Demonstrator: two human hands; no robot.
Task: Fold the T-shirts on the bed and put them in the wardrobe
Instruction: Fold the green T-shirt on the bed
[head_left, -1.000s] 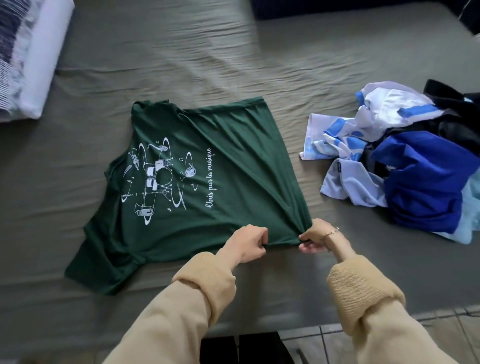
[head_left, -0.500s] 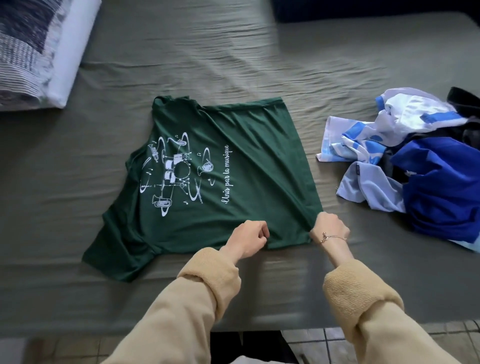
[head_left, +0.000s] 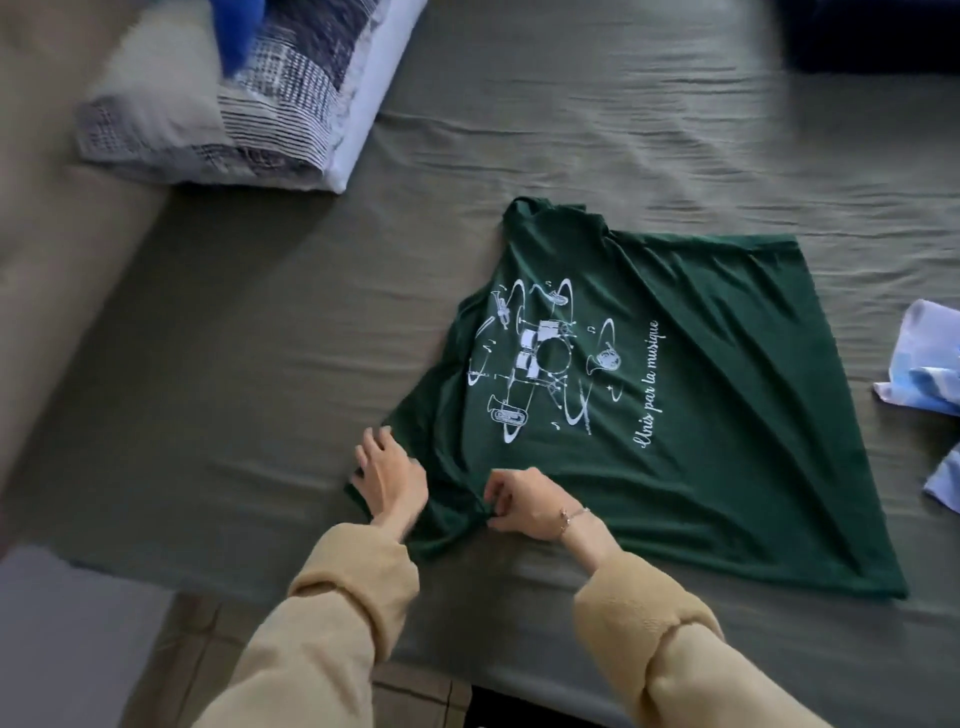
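Bed (head_left: 571, 130) covered by wrinkled olive sheet; patterned pillow (head_left: 270, 98) at far left. Head view: green T-shirt (head_left: 701, 415) spread flat on sheet, white music print up. Left hand (head_left: 392, 480) laid flat on near sleeve, fingers extended. Right hand (head_left: 524, 501) pinching bunched fabric at sleeve seam. Blue-white garments (head_left: 930, 374) seen at right edge, apart from shirt.

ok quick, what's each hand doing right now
Left hand: open, fingers flat on the sleeve of the green T-shirt.
Right hand: closed, pinching a bunched fold of the shirt near the sleeve.
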